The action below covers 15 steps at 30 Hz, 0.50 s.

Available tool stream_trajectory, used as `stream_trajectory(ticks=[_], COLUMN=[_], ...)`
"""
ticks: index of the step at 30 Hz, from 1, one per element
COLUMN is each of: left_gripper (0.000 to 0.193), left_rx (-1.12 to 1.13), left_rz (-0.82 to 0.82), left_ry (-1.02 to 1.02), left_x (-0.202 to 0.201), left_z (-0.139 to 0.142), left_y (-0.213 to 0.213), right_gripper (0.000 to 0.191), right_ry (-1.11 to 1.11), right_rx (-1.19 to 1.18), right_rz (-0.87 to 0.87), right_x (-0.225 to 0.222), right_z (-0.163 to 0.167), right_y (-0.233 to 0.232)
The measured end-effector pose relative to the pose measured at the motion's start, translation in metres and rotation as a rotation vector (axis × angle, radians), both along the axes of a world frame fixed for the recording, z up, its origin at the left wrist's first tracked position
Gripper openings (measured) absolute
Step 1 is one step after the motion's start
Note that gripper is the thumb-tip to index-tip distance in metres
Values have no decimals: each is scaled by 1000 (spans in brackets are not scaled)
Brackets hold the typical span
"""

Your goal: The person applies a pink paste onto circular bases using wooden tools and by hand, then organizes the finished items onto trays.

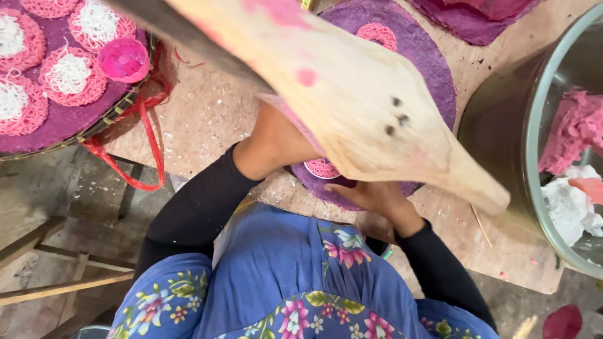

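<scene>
1. The left hand [276,141] reaches up under the wooden press handle [352,94]; its fingers are hidden by the wood, so I cannot tell whether it is clenched or loose. If the handle comes down with that hand beneath it, the fingers could be pinched.
2. The right hand [370,194] lies at the six o'clock edge of the purple mat [433,69], fingers curled on its rim in a light grip. A tug on the rim could drag the mat out of line.
3. A small pink noodle round [321,167] shows just below the handle, between the two hands, on the mat's near edge. It looks soft; a sliding wrist or sleeve could smear it.
4. A second pink round [377,32] sits at twelve o'clock on the same mat, near the handle, and could be crushed if the handle swings.
5. At three o'clock a metal basin [502,132] of pink and white dough [575,132] stands just beside the handle's tip; a swing could knock its rim.
6. At ten o'clock a woven tray [75,135] of finished rounds and a pink cup [124,59] overhangs the wooden surface [207,113]; its red strap [151,144] dangles and could snag.
</scene>
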<state>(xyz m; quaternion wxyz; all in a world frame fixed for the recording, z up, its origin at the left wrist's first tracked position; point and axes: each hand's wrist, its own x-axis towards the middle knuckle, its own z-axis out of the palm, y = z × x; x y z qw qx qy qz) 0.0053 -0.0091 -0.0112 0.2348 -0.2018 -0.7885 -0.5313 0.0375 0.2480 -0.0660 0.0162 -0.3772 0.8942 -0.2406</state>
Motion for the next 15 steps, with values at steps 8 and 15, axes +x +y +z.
stream_trajectory(ticks=[8, 15], left_gripper=[75, 72], left_rx=[113, 208], left_rz=[83, 64], left_ry=[-104, -136], left_x=[2, -7], left_z=[-18, -12], left_y=[-14, -21], right_gripper=[71, 40], right_ry=[-219, -306], right_rx=[-122, -169], right_rz=[-122, -120], right_x=[-16, -86], right_z=[4, -20], right_y=[-15, 29])
